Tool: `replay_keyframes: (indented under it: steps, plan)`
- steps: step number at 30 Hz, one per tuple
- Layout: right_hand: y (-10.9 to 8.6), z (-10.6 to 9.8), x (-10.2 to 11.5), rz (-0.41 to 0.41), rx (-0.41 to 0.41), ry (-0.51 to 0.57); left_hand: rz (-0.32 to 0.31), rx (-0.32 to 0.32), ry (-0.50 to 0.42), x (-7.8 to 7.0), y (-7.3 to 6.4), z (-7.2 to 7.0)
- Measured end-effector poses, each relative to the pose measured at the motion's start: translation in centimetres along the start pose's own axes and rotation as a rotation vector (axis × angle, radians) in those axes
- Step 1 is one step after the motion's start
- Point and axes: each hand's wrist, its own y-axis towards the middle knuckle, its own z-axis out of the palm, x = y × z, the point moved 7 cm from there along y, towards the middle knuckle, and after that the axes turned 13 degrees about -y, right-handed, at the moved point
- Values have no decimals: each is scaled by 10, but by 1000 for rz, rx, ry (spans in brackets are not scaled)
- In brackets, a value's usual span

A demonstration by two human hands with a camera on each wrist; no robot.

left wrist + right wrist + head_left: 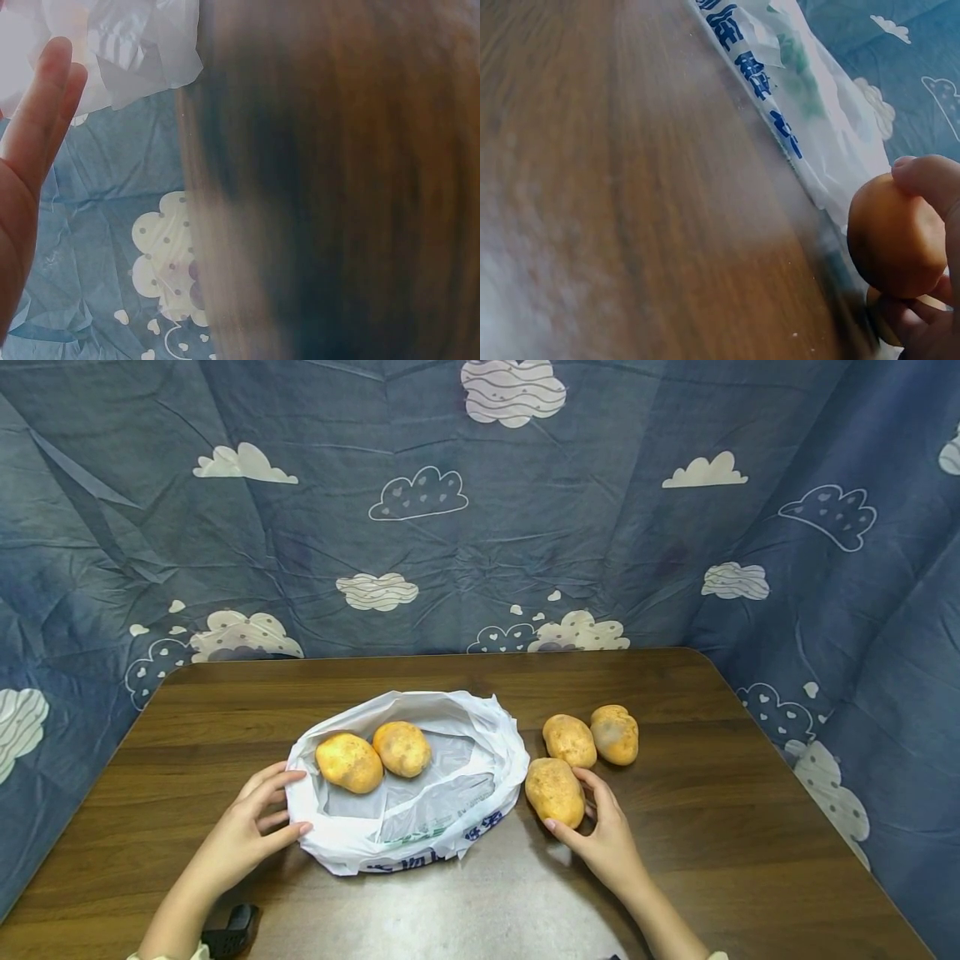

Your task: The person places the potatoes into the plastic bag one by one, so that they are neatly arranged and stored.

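Observation:
A white plastic bag with blue print lies on the table, its mouth spread upward. Two potatoes sit inside it, toward the left end. My left hand holds the bag's left side, thumb and index fingertip over the rim. In the left wrist view its fingers lie against the bag. To the right of the bag, my right hand grips a potato between thumb and fingers. That potato overlaps the bag's edge in the right wrist view.
Two more potatoes, one nearer and one farther right, lie just behind the held one. A black object rests by the left forearm. The wooden table ends at a blue cloud-patterned cloth.

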Motion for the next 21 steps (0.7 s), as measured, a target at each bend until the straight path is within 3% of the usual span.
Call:
replay_keyframes:
  steps: [7,14,21]
  plan:
    - [1,-2,6,-33,-46,78,25,-4,5,0,-1,0]
    - [3,-6,16,-78,-105,75,21,-3,7,0,-1,0]
    - [6,-20,54,-119,-148,72,18,-4,-3,0,0,0]
